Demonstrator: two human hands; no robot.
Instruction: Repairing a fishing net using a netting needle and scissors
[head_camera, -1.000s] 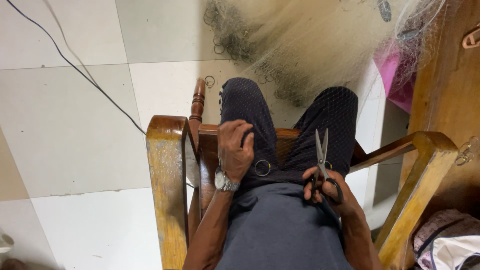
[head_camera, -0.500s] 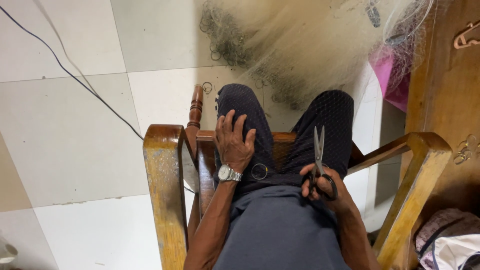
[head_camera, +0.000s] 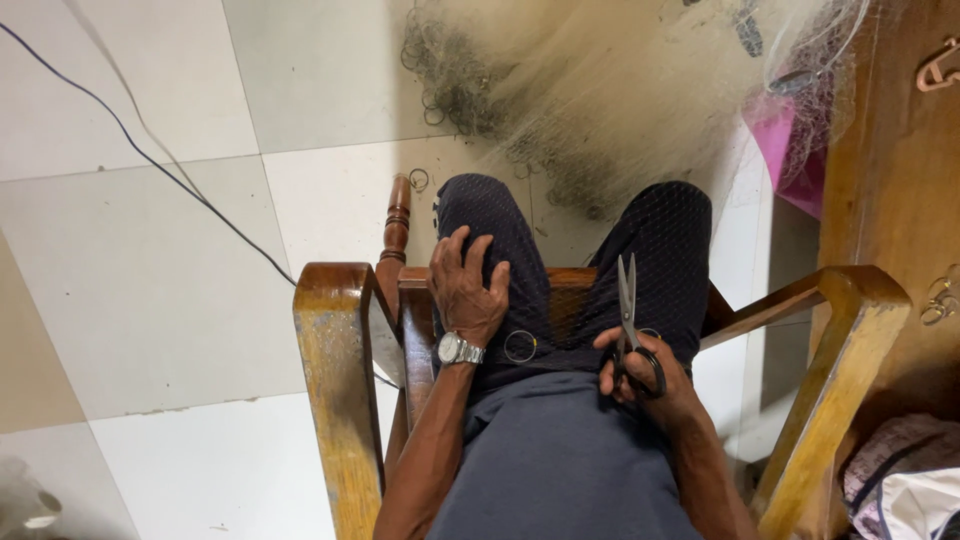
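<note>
Seated in the brown wooden armchair (head_camera: 335, 370), the left hand (head_camera: 468, 290) lies spread, fingers apart, on the left thigh; the right hand (head_camera: 645, 375) grips black-handled steel scissors (head_camera: 630, 320), blades closed, pointing at the pale fishing net (head_camera: 610, 100).

A pair of scissors (head_camera: 628, 310) is gripped in the right hand (head_camera: 645, 375), blades shut and pointed away over the right thigh. The left hand (head_camera: 468, 290) is laid flat on the left thigh, beside a small metal ring (head_camera: 520, 346). A wooden chair (head_camera: 335, 380) is occupied, and a pale fishing net (head_camera: 600, 90) is spread over the tiled floor (head_camera: 150, 300).
</note>
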